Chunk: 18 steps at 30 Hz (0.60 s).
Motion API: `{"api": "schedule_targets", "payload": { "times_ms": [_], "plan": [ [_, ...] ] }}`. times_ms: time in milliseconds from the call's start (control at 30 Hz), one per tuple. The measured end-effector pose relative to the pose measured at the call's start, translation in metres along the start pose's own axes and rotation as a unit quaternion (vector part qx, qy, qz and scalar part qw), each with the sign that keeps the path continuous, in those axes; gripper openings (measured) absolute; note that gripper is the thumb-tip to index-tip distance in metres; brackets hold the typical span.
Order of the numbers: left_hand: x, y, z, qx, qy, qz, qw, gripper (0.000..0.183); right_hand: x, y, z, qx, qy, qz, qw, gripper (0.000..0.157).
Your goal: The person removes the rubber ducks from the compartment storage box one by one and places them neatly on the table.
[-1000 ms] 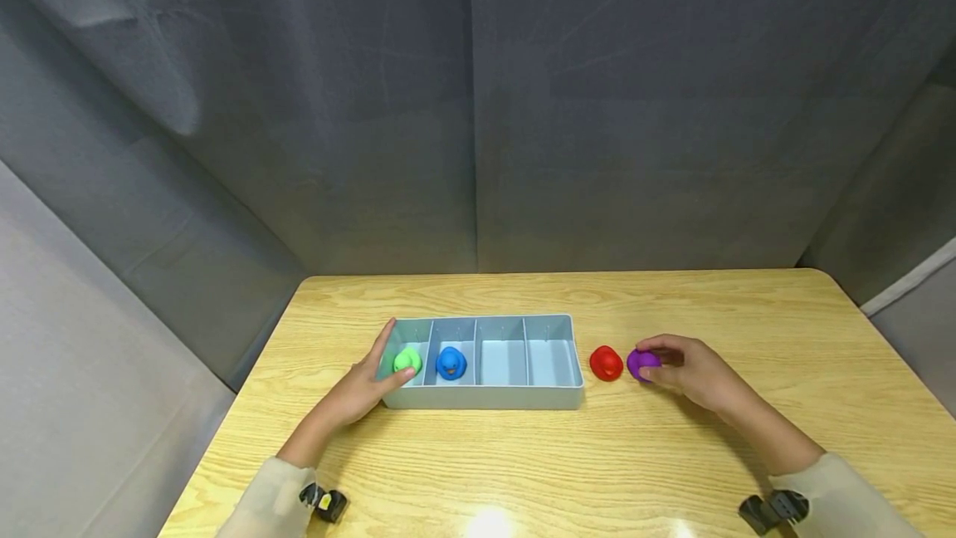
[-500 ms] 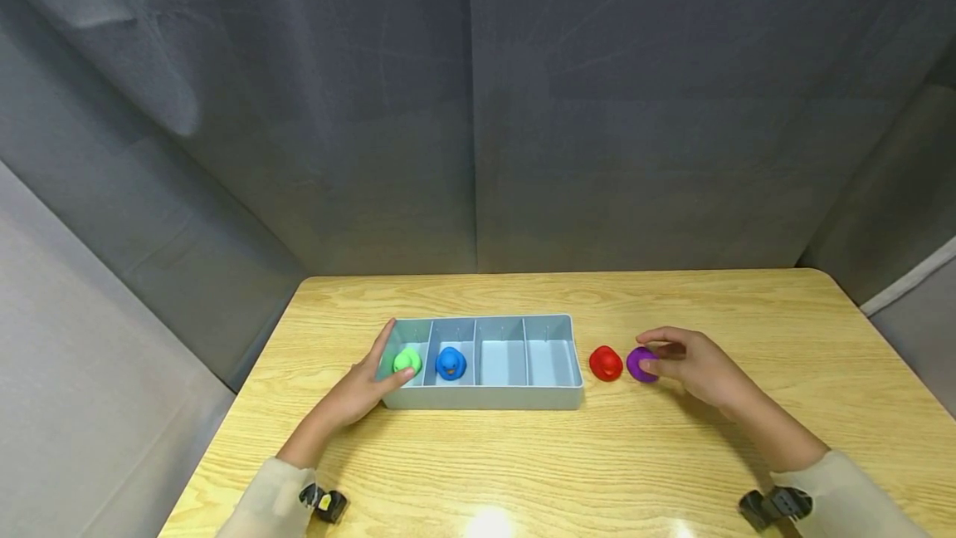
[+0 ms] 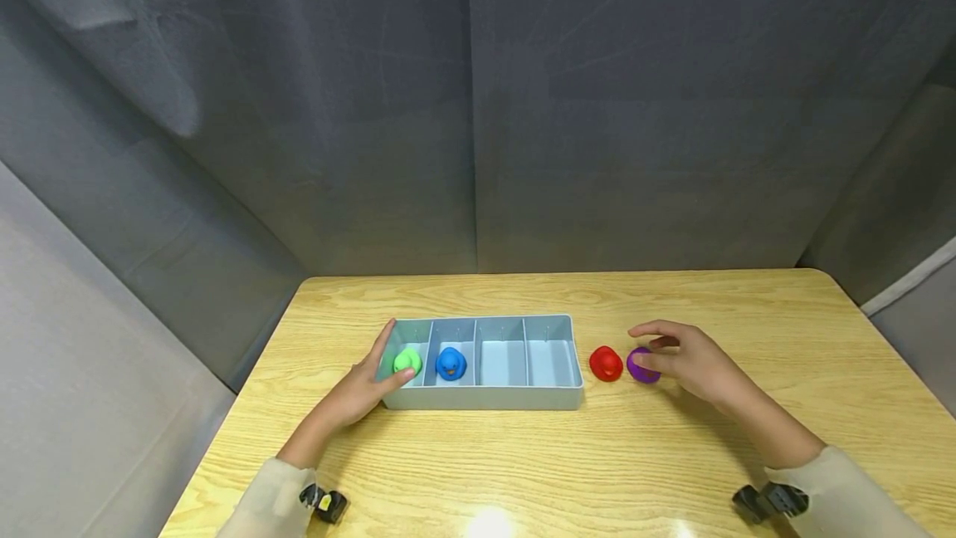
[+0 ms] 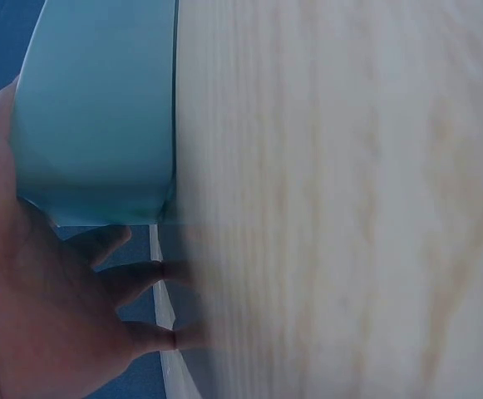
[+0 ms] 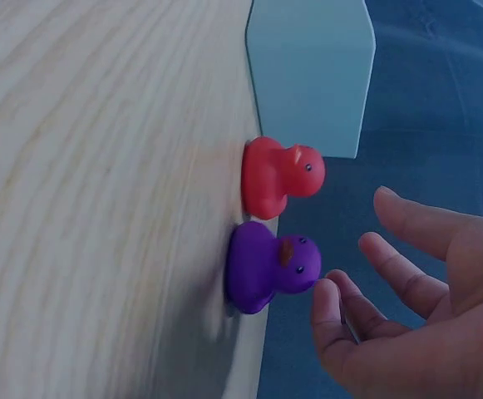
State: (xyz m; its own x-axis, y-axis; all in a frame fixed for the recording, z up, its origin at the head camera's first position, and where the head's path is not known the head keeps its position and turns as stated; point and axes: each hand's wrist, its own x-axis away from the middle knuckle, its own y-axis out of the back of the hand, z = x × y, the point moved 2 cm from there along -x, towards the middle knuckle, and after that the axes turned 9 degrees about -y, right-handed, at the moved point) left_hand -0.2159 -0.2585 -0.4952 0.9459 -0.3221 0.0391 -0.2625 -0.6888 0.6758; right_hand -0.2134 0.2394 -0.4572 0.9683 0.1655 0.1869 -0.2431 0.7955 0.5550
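A pale blue four-section box (image 3: 485, 398) stands on the wooden table, with a green rubber duck (image 3: 405, 359) in its leftmost section and a blue rubber duck (image 3: 451, 364) beside it. My left hand (image 3: 357, 393) holds the box's left end, thumb lapped over the front rim and index finger along the side. Right of the box sit a red rubber duck (image 3: 606, 364) and, close beside it, a purple rubber duck (image 5: 253, 268). My right hand (image 3: 696, 365) hovers at the purple duck. In the right wrist view its fingers (image 5: 407, 274) are spread, holding nothing, fingertips near the duck's head.
The box's two right-hand sections (image 3: 502, 355) hold nothing. Grey cloth (image 3: 478, 148) hangs behind the table (image 3: 478, 455) and at its sides. Black wrist devices (image 3: 769, 501) are strapped over both sleeves.
My right hand's fingers have loosened from the purple duck and lifted slightly, with the index finger reaching further left. The ducks, box and left hand stay where they were.
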Motion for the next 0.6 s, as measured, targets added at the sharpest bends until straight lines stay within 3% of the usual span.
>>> {"api": "schedule_targets", "payload": {
  "times_ms": [333,600],
  "plan": [
    [0.000,0.000,0.000,0.011,0.001,-0.003,0.9999,0.093,0.000,-0.008,0.019,-0.017,0.010,-0.010,1.000,0.044],
    [0.000,0.000,0.000,0.006,0.001,-0.001,1.0000,0.092,-0.001,-0.018,0.032,-0.029,0.004,0.010,1.000,0.045]
  ]
}}
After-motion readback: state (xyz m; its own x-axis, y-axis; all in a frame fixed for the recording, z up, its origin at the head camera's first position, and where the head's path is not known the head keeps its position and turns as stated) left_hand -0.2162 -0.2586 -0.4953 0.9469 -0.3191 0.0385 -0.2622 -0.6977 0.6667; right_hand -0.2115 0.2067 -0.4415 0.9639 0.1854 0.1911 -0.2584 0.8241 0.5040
